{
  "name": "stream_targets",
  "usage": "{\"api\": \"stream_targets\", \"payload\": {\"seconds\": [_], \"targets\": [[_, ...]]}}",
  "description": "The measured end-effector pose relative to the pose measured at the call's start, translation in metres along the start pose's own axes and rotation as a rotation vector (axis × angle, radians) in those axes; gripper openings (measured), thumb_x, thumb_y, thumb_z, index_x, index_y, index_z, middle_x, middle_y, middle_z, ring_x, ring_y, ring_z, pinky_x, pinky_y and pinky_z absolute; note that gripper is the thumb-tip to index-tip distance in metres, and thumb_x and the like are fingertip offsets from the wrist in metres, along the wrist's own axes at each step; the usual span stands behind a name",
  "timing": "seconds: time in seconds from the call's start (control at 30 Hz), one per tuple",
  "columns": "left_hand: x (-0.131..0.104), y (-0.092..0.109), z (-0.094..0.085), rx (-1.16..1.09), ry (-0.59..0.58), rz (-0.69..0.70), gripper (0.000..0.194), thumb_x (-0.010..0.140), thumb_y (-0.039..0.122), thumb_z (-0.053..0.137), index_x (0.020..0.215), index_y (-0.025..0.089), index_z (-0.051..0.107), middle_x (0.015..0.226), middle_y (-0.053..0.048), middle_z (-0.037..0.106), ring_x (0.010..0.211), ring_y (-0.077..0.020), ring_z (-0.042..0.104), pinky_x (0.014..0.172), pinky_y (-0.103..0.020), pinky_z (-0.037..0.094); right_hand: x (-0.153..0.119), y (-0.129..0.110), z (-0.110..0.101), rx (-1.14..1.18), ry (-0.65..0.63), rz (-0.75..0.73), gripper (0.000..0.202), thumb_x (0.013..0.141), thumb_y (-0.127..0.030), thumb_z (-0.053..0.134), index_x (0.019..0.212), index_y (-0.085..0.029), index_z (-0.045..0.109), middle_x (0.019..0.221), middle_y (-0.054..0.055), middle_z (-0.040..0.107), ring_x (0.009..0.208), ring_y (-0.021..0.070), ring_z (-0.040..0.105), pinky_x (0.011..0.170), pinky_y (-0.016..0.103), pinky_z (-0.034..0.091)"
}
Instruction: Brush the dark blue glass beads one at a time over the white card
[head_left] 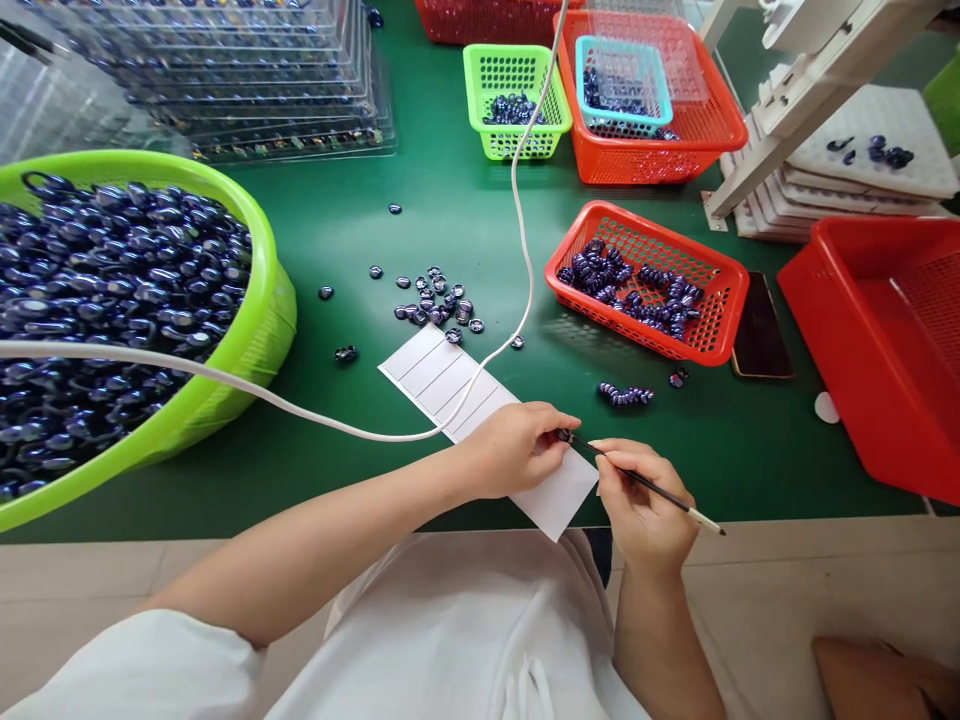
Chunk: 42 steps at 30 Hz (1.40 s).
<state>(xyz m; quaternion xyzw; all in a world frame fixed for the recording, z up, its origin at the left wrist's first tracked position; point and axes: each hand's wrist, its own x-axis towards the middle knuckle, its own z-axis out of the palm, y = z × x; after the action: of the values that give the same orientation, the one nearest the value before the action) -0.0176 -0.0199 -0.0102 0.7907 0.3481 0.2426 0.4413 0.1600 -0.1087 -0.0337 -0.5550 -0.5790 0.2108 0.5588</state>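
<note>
My left hand (521, 448) pinches a small dark piece (565, 436) between thumb and fingertips, above a white ruled paper strip (544, 500). In my right hand (649, 500) is a thin dark brush (667, 493), its tip touching or very near that piece. The paper lies at a slant under my left hand. Past its far end, several shiny dark blue pieces (439, 290) lie loose on the green table (352, 480). A short row of ridged purple-blue pieces (625, 396) lies beyond my right hand.
A large green basket (266, 300) of dark pieces stands left. A red basket (724, 310) holds more pieces, beside a phone (761, 330). A white cable (523, 230) crosses over the table and paper. Stacked clear trays (300, 120) stand back left; a red bin (862, 370) sits right.
</note>
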Motion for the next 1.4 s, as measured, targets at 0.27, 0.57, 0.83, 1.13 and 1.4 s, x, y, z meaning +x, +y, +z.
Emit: {"api": "stream_targets", "payload": {"seconds": [0.27,0.57,0.83,1.13,1.4], "targets": [[0.001,0.000,0.003,-0.060,0.048,-0.081,0.029,0.085,0.015,0.057,0.109,0.010,0.074,0.090,-0.009,0.076,0.075,-0.0172,0.070,0.069,-0.027,0.057,-0.001,0.001,-0.004,-0.117,-0.103,-0.224,0.041,0.079,0.004,0.069,0.106,-0.026,0.070,0.108,0.005,0.074,0.088,0.0197,0.074,0.067,0.032,0.061],[0.001,0.000,0.004,-0.078,0.069,-0.109,0.027,0.085,0.017,0.061,0.108,0.011,0.075,0.086,-0.008,0.075,0.071,-0.0158,0.068,0.065,-0.025,0.056,-0.004,-0.002,-0.003,-0.076,-0.013,-0.180,0.043,0.078,0.004,0.071,0.108,-0.027,0.070,0.105,0.004,0.076,0.089,0.0214,0.075,0.066,0.034,0.062],[0.001,0.001,0.004,-0.071,0.063,-0.107,0.028,0.084,0.015,0.061,0.107,0.011,0.075,0.085,-0.008,0.076,0.069,-0.0155,0.068,0.064,-0.025,0.056,-0.003,0.001,0.001,-0.078,-0.030,-0.056,0.031,0.082,-0.002,0.070,0.102,-0.025,0.070,0.100,0.004,0.077,0.088,0.0204,0.075,0.066,0.032,0.061],[0.000,-0.001,-0.013,0.013,0.172,-0.137,0.029,0.089,0.017,0.057,0.113,0.013,0.073,0.098,-0.009,0.076,0.079,-0.0178,0.071,0.076,-0.030,0.061,-0.002,-0.002,0.003,0.182,0.202,0.103,0.018,0.084,-0.007,0.071,0.094,-0.022,0.069,0.095,0.005,0.075,0.065,0.0148,0.069,0.044,0.025,0.052],[-0.004,-0.021,-0.052,0.778,0.375,-0.214,0.047,0.087,0.009,0.051,0.132,0.005,0.059,0.143,-0.025,0.053,0.138,-0.0417,0.045,0.112,-0.062,0.042,0.002,-0.003,0.006,0.256,0.381,0.152,0.010,0.083,-0.013,0.073,0.087,-0.019,0.066,0.092,0.005,0.073,0.057,0.0126,0.064,0.041,0.025,0.050]]}}
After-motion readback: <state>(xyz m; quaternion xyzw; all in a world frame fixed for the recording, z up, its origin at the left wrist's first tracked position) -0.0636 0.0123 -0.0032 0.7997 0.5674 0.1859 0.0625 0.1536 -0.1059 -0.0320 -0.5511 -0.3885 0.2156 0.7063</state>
